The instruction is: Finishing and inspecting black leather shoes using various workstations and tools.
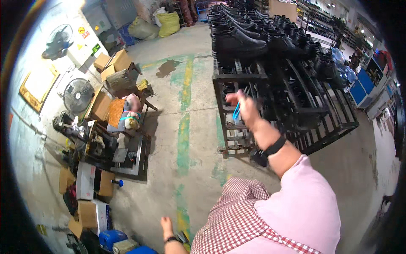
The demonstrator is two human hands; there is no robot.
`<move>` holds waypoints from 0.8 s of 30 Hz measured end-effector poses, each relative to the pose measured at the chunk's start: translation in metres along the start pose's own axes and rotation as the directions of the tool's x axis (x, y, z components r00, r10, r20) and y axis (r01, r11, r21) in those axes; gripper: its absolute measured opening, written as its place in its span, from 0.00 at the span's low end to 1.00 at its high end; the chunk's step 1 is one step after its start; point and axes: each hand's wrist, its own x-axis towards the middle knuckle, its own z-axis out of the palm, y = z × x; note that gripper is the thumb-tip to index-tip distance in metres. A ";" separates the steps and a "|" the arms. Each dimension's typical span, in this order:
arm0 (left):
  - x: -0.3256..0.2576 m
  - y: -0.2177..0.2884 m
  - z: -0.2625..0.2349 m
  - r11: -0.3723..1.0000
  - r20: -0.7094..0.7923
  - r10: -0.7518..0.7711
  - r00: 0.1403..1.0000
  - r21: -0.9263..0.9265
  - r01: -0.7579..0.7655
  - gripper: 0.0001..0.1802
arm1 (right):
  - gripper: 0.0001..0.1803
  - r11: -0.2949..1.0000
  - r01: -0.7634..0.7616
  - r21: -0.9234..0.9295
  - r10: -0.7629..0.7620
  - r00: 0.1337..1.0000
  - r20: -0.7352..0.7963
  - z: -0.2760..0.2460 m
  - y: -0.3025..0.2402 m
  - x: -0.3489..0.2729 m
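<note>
Blue tool (237, 111), thin and long, pinched in the right hand (245, 108), fingers closed around it, held up in front of the black metal rack (241, 78). On top of the rack, rows of black boots (237, 42). Left hand (166, 225) hanging low, well apart from the rack, fingers loosely spread, holding nothing. Left of the rack, cardboard boxes (116, 61) and a round fan (77, 94).

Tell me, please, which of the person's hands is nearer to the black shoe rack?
Right. The right hand, holding a blue tool, is raised at the front of the black shoe rack. The left hand hangs low over the concrete floor, well away from it.
</note>
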 end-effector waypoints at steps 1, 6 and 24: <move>0.056 0.042 -0.021 0.954 -0.039 0.224 0.974 0.215 -0.210 0.15 | 0.28 1.000 0.022 0.022 -0.022 1.000 -0.006 0.023 -0.011 0.035; 0.198 0.323 -0.013 0.801 -0.032 0.517 0.856 -0.334 -0.496 0.12 | 0.29 0.936 -0.212 0.280 0.291 0.915 -0.278 0.008 0.021 0.194; 0.814 0.338 -0.062 0.440 0.343 0.359 0.868 0.758 -0.481 0.15 | 0.19 0.188 -0.753 -0.631 -0.222 0.593 -0.774 0.224 0.043 0.282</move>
